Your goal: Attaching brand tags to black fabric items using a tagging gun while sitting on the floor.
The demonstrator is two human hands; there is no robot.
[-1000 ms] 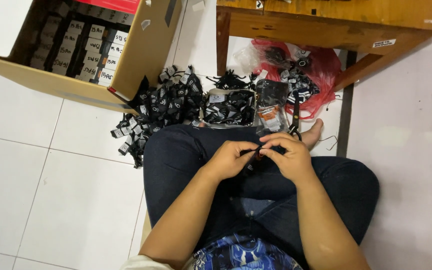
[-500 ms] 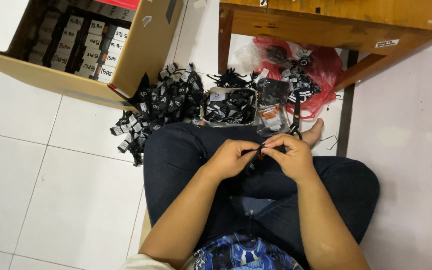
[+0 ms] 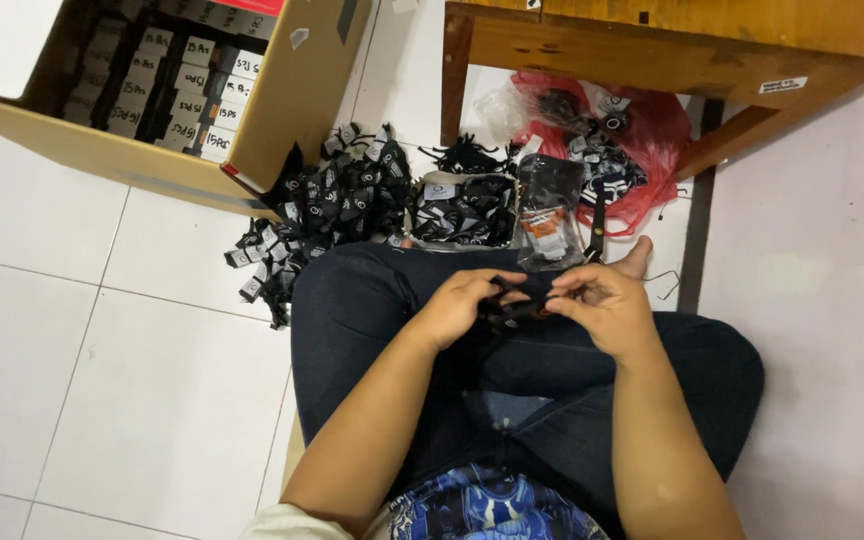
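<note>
I sit cross-legged on a white tiled floor in dark jeans. My left hand (image 3: 462, 305) and my right hand (image 3: 604, 305) meet over my lap and pinch a small black tag with a thin cord (image 3: 514, 308) between the fingertips. Both hands are closed on it, left at one end, right at the other. Just beyond my knees lies a heap of black tags with white marks (image 3: 327, 215).
An open cardboard box (image 3: 272, 110) packed with small labelled black bundles stands at the upper left. A clear packet of tags (image 3: 549, 210), a red plastic bag of tags (image 3: 642, 140) and a wooden table leg (image 3: 455, 70) are ahead. A pink wall is at the right.
My hands stay together over my lap; the fingers shift slightly on the small black tag. The view has moved a little.
</note>
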